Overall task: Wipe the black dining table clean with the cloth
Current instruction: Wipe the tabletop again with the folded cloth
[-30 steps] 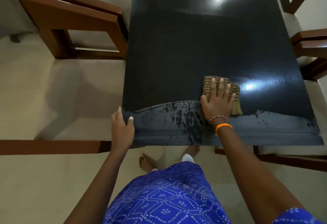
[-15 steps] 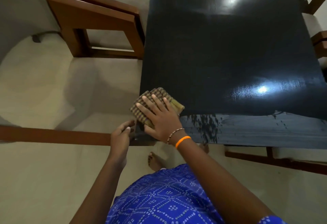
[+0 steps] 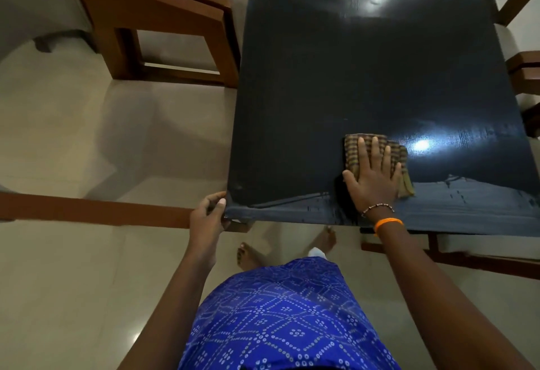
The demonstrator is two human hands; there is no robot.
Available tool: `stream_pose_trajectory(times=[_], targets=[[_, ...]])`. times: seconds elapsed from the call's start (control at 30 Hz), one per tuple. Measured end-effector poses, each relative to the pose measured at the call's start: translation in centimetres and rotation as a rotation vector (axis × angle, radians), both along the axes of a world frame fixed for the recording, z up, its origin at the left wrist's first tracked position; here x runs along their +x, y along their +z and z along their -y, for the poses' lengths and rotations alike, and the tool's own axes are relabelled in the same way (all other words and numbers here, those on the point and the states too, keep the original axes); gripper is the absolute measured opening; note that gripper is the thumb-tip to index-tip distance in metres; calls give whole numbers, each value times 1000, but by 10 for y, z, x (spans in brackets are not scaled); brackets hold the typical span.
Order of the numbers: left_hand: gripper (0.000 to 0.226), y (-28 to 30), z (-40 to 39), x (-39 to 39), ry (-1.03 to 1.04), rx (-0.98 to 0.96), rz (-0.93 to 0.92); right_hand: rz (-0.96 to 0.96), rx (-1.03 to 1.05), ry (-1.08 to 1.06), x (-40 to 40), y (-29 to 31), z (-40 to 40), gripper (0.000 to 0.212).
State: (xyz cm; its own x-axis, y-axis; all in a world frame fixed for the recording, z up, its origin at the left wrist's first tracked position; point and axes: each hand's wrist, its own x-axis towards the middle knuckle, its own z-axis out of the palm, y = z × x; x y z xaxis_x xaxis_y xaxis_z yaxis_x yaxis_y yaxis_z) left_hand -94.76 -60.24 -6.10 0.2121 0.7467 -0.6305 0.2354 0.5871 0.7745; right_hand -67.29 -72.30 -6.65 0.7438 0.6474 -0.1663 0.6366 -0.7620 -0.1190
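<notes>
the right hand (image 3: 375, 181) presses the cloth (image 3: 372, 152) flat under spread fingers (image 3: 375, 150) near the bench's (image 3: 336, 77) front edge; unwiped surface stretches ahead; the left hand (image 3: 208, 215) curls round the near-left corner

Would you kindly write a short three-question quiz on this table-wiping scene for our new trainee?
1. True or false: the right hand presses flat on the cloth.
2. Where does the left hand rest? A) on the cloth B) at the near left corner of the black table C) on the wooden chair
3. Fill in: the band on the right wrist nearest the elbow is ____.

Key: 1 true; 2 B; 3 orange.
</notes>
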Motion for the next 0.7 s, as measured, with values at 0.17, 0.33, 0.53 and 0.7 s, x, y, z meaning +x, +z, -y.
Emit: stream_pose_trajectory(times=[0.17,0.33,0.53,0.7], targets=[[17,-4,-2,-4,52,-45,53,-43,3,233,-73,-1,-28,78],[26,-12,2,-9,173,-212,135,-137,77,622,-161,-4,-70,73],[26,-19,15,-19,267,-399,277,-19,51,965,-175,-8,-65,63],[27,-23,18,-18,257,-514,274,156,38,1017,-126,-8,-26,66]])
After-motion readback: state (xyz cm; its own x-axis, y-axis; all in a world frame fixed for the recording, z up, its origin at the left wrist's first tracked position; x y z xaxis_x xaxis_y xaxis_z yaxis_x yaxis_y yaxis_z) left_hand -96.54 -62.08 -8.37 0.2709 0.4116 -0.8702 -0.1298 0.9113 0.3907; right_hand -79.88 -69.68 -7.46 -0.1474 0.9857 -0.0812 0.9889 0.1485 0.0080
